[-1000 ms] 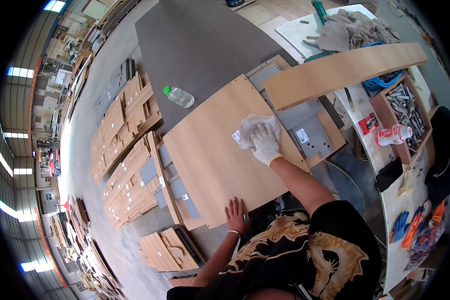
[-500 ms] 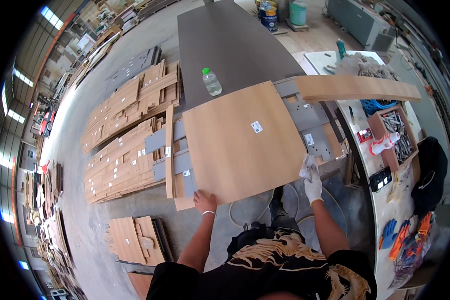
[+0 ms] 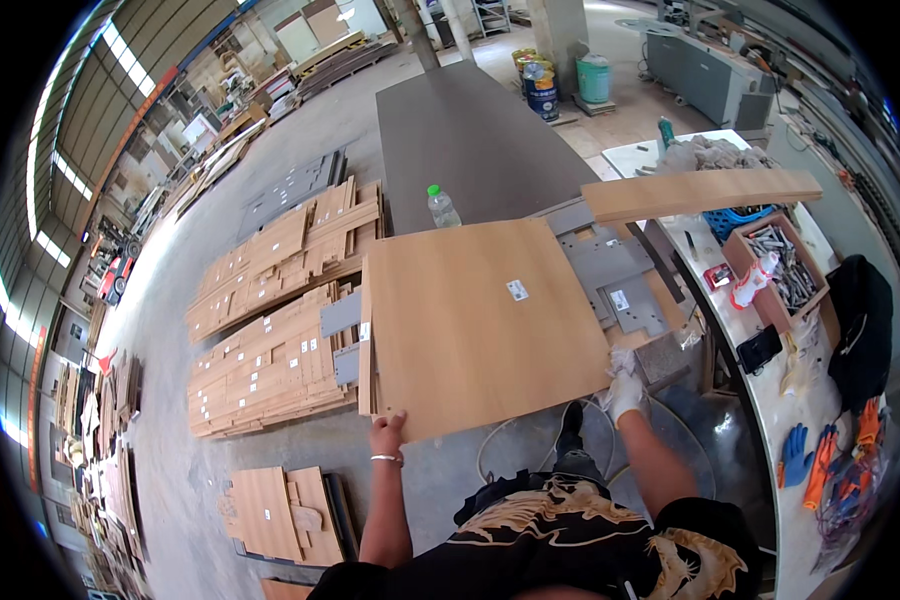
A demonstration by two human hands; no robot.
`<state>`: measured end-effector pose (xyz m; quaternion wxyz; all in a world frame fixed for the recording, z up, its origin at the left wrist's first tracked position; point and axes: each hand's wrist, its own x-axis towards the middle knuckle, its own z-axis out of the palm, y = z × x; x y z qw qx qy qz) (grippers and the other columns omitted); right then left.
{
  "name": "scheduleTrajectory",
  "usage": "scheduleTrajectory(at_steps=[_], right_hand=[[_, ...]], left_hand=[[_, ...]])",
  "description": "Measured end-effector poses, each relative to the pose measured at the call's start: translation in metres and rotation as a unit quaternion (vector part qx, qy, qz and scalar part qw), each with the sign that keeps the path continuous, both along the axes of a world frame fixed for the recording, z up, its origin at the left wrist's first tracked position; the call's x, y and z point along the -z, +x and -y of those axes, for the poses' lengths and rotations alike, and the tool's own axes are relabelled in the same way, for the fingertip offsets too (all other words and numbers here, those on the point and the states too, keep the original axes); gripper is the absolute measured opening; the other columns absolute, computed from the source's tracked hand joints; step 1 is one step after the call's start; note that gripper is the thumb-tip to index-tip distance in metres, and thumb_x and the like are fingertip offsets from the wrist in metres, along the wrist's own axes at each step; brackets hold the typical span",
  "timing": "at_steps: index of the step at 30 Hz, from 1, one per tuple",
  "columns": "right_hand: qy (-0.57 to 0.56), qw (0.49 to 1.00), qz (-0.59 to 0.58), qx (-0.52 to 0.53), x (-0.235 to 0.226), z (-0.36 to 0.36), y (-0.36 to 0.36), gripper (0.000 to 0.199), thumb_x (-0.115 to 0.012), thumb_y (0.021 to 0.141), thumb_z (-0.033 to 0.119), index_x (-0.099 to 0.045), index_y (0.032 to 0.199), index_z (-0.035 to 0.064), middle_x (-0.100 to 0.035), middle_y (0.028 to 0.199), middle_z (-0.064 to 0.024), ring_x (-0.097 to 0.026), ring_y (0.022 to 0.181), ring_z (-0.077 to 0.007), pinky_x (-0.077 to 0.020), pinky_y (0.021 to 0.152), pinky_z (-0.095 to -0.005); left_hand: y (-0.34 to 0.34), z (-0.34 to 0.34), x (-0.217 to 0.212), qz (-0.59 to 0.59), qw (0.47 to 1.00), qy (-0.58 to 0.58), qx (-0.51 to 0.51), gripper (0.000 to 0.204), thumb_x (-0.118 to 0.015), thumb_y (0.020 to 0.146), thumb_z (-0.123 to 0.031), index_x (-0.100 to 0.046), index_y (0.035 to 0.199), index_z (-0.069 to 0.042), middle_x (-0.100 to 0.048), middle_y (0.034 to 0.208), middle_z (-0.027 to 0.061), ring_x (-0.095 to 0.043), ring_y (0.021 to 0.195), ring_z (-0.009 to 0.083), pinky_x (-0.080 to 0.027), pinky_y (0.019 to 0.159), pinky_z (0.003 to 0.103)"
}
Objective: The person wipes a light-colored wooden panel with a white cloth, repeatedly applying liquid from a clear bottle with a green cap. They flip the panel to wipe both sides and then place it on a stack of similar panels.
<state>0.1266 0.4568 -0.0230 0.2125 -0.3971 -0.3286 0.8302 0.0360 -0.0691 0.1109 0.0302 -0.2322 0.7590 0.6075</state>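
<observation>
A large square wood-grain panel (image 3: 485, 325) with a white label lies over a stack of boards in front of me. My bare left hand (image 3: 387, 433) is closed on its near left corner, beside a narrow wood strip (image 3: 367, 340) along the left edge. At the near right corner is my right hand (image 3: 626, 392), in a white glove, with its fingers closed round a crumpled white cloth (image 3: 623, 360); the glove partly hides that corner. Grey drilled boards (image 3: 610, 262) stick out from under the panel on the right.
A clear bottle (image 3: 444, 207) with a green cap stands behind the panel on a dark sheet (image 3: 480, 140). A long wood board (image 3: 700, 195) lies at the right, reaching over a white bench (image 3: 760, 420) with a box of hardware (image 3: 785, 265). Stacked boards (image 3: 270, 355) lie on the left.
The panel has shifted left against the narrow strip, covering the grey boards between them. Both hands moved with its near corners, and my view has tilted up a little.
</observation>
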Motion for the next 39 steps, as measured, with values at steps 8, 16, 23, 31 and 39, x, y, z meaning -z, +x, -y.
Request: scheduleTrajectory(at_steps=[8, 16, 23, 31, 39], right_hand=[[-0.152, 0.983, 0.040, -0.092, -0.056, 0.189, -0.015, 0.016, -0.055, 0.099, 0.006, -0.068, 0.106, 0.0115, -0.049, 0.063, 0.0000, -0.046, 0.048, -0.0148, -0.0406, 0.045, -0.0393], [-0.189, 0.893, -0.048, -0.406, -0.028, 0.262, -0.039, 0.032, -0.055, 0.109, 0.018, -0.061, 0.137, 0.0035, -0.070, 0.125, -0.0055, -0.067, 0.114, -0.0180, -0.0563, 0.088, -0.0365], [-0.128, 0.901, -0.150, -0.387, -0.137, 0.227, -0.055, 0.039, -0.052, 0.109, 0.011, -0.056, 0.144, -0.0052, -0.064, 0.142, -0.0068, -0.062, 0.129, -0.0176, -0.0481, 0.111, -0.0321], [-0.072, 0.884, -0.318, -0.334, -0.313, 0.154, -0.058, 0.041, -0.059, 0.108, 0.017, -0.058, 0.145, -0.0006, -0.066, 0.137, -0.0038, -0.061, 0.124, -0.0124, -0.0461, 0.107, -0.0284], [0.151, 0.896, -0.257, -0.329, -0.397, 0.177, -0.019, 0.040, -0.061, 0.107, 0.020, -0.061, 0.142, 0.0008, -0.069, 0.128, -0.0030, -0.065, 0.113, -0.0121, -0.0494, 0.098, -0.0275]], left_hand=[[0.024, 0.041, -0.221, -0.266, 0.963, -0.024, -0.038, 0.020, -0.074, 0.091, -0.010, -0.069, 0.107, 0.002, -0.072, 0.098, 0.0052, -0.065, 0.086, 0.0133, -0.052, 0.082, 0.029], [0.026, -0.093, -0.322, -0.408, 0.908, -0.092, 0.028, 0.030, -0.068, 0.096, -0.003, -0.066, 0.125, 0.004, -0.073, 0.116, 0.0106, -0.068, 0.101, 0.0155, -0.055, 0.084, 0.028], [0.036, -0.155, -0.236, -0.372, 0.910, -0.104, 0.148, 0.023, -0.065, 0.096, 0.004, -0.067, 0.119, 0.006, -0.072, 0.109, 0.0069, -0.066, 0.098, 0.0138, -0.052, 0.087, 0.030], [0.059, -0.156, -0.238, -0.380, 0.904, -0.096, 0.173, 0.022, -0.061, 0.096, 0.006, -0.068, 0.116, 0.006, -0.072, 0.104, 0.0090, -0.066, 0.095, 0.0176, -0.053, 0.086, 0.032], [0.116, -0.112, -0.226, -0.352, 0.847, -0.191, 0.349, 0.066, -0.062, 0.089, 0.007, -0.044, 0.152, 0.006, -0.050, 0.153, 0.0293, -0.053, 0.140, 0.0412, -0.045, 0.114, 0.045]])
